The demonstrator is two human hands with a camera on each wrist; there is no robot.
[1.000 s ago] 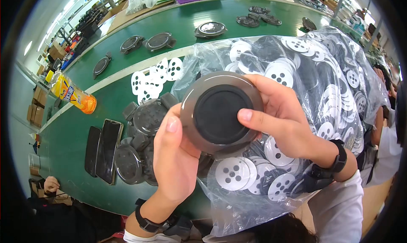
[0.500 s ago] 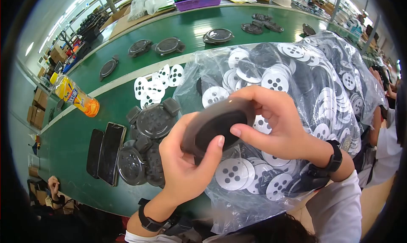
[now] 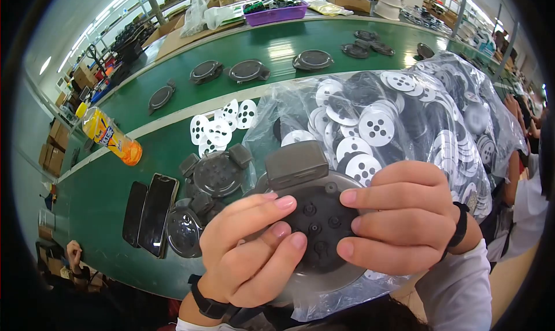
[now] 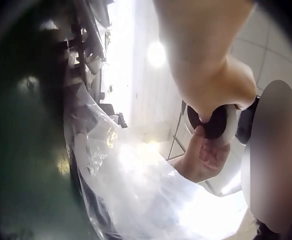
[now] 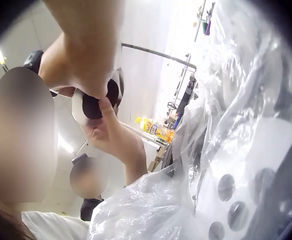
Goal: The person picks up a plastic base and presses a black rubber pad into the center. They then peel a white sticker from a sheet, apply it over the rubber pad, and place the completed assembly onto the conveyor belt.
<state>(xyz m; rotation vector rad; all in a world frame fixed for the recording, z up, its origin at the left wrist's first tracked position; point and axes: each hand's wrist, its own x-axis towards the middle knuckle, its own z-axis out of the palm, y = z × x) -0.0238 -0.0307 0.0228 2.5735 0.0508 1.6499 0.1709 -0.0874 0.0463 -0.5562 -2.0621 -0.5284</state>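
Note:
Both hands hold a round dark grey plastic housing [image 3: 324, 282] up close to the head camera. Small round posts show on its dark middle, and a rectangular block [image 3: 298, 163] sticks out from its far edge. My left hand [image 3: 248, 256] grips the left side, its fingertips on the post side. From the right, the fingers of my right hand [image 3: 404, 218] press on the same face. Both thumbs lie on the black disc [image 4: 217, 122] of the opposite face, seen from below in the wrist views. Behind the housing lies a clear plastic bag [image 3: 263, 126] of white perforated discs [image 3: 376, 129].
More dark housings [image 3: 218, 172] are piled left of the hands, beside two phones [image 3: 159, 215]. Loose white discs [image 3: 219, 131] and an orange drink bottle [image 3: 110, 134] are farther back. Across the green table, several housings [image 3: 247, 70] lie before a purple basket [image 3: 277, 16].
The housing has been flipped from its black disc face to its post face and brought lower and nearer. Both hands turned with it, fingers now on top.

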